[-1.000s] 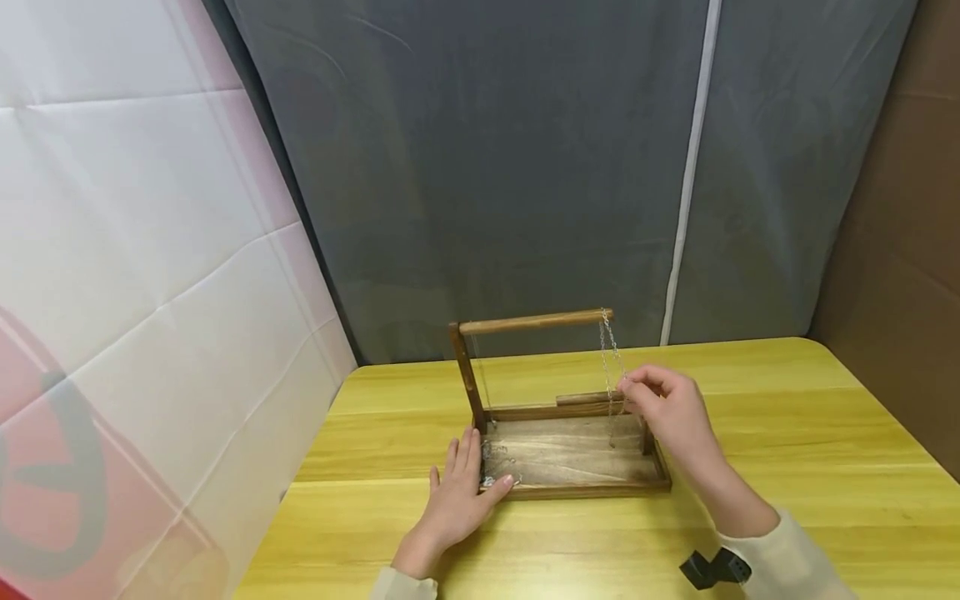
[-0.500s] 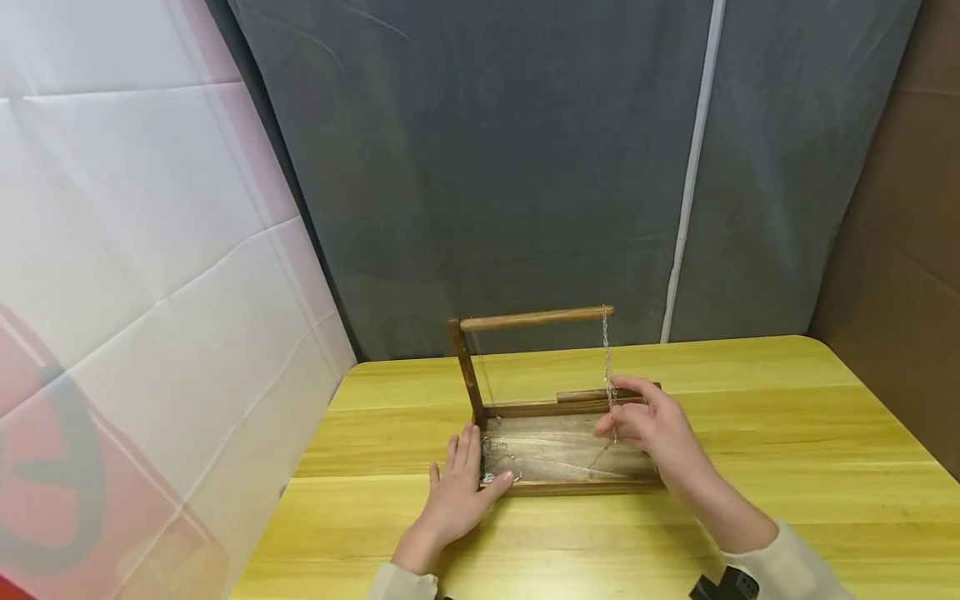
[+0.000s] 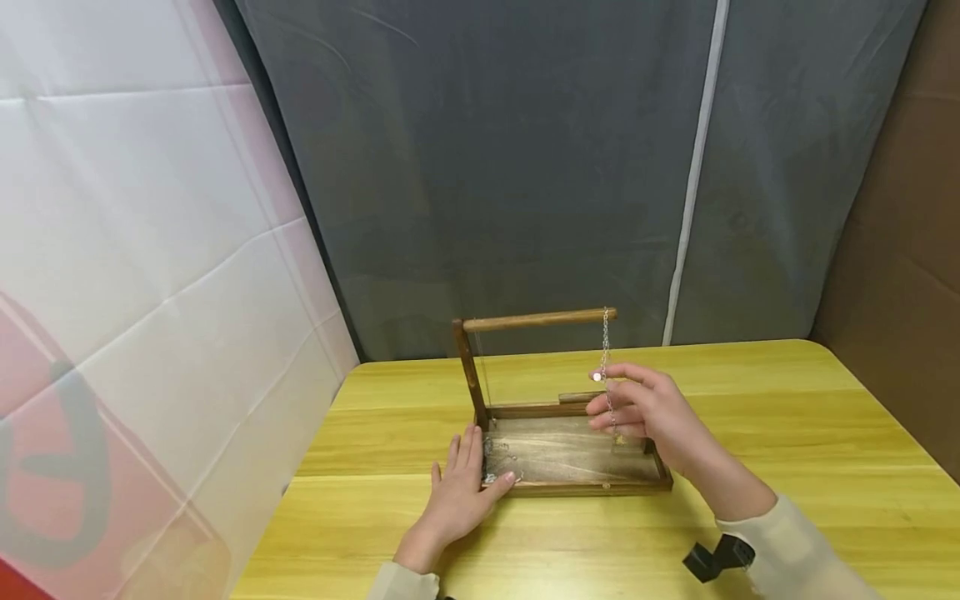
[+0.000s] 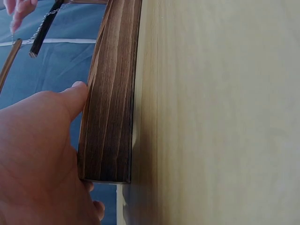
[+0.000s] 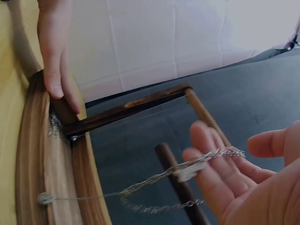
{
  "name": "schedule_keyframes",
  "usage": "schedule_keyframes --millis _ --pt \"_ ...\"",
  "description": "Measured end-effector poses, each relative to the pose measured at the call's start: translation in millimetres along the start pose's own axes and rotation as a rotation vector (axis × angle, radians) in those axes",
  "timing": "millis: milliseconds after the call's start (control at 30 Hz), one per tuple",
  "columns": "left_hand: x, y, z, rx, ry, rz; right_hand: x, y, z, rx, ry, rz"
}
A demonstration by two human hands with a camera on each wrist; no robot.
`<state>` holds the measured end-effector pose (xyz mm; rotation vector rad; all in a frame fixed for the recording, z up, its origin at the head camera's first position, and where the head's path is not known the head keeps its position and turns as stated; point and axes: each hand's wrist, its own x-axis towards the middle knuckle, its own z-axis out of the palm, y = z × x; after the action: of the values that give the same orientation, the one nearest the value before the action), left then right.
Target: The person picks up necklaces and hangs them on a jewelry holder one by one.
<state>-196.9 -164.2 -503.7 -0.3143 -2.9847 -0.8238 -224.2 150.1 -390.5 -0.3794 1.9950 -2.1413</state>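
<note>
A wooden jewelry stand (image 3: pixel 570 492) with a shallow tray base, a left post (image 3: pixel 467 367) and a top bar (image 3: pixel 536 321) stands on the table. A silver chain necklace (image 3: pixel 605 342) hangs from the bar's right end. My right hand (image 3: pixel 660 417) is at the necklace, fingers apart; in the right wrist view the chain (image 5: pixel 154 178) runs across them, unpinched, beside a blurred whitish piece (image 5: pixel 187 172). A small round bead (image 5: pixel 44 198) hangs at its lower end. My left hand (image 3: pixel 453 500) rests against the tray's left front corner, fingers straight along the side, thumb on the front rim.
More thin silver chain (image 3: pixel 491 462) lies bunched in the tray's left end. A shorter dark wooden bar (image 3: pixel 576 398) sits low behind the tray. The yellow wood-grain table (image 3: pixel 337 533) lies between a white wall (image 3: pixel 150 208), a grey curtain (image 3: pixel 487 167) and a brown side panel (image 3: pixel 900 250).
My right hand has let go of the strand it pinched to the right and moved left, fingers now spread at the necklace, which hangs straighter. My left hand stays put.
</note>
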Motion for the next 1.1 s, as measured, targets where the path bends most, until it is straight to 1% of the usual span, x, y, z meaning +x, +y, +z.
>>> schedule_keyframes --millis 133,333,533,633,767,900,1000,1100 --pt "-1.7 -1.5 1.8 0.012 -0.008 -0.007 -0.5 -3 5 -0.016 0.027 -0.053" --pt "-0.8 -2.2 1.6 0.003 -0.009 -0.008 2.7 -11 18 -0.025 0.054 -0.135" --pt "0.5 -1.8 1.0 0.007 -0.022 -0.013 7.8 -17 34 -0.07 0.027 -0.219" --pt "0.3 -2.0 1.5 0.007 -0.024 -0.014 9.1 -20 44 -0.086 0.012 -0.245" --pt "1.0 -1.8 1.8 0.009 -0.029 -0.023 8.2 -19 58 -0.113 0.013 -0.261" --pt "2.1 -0.8 0.8 0.006 -0.031 -0.026 8.9 -12 69 -0.158 0.017 -0.26" --pt "2.7 -0.2 0.2 0.003 -0.03 -0.024 10.6 -5 74 -0.173 0.019 -0.243" --pt "3.3 -0.6 0.5 0.001 -0.028 -0.022 12.3 -2 75 -0.177 0.04 -0.228"
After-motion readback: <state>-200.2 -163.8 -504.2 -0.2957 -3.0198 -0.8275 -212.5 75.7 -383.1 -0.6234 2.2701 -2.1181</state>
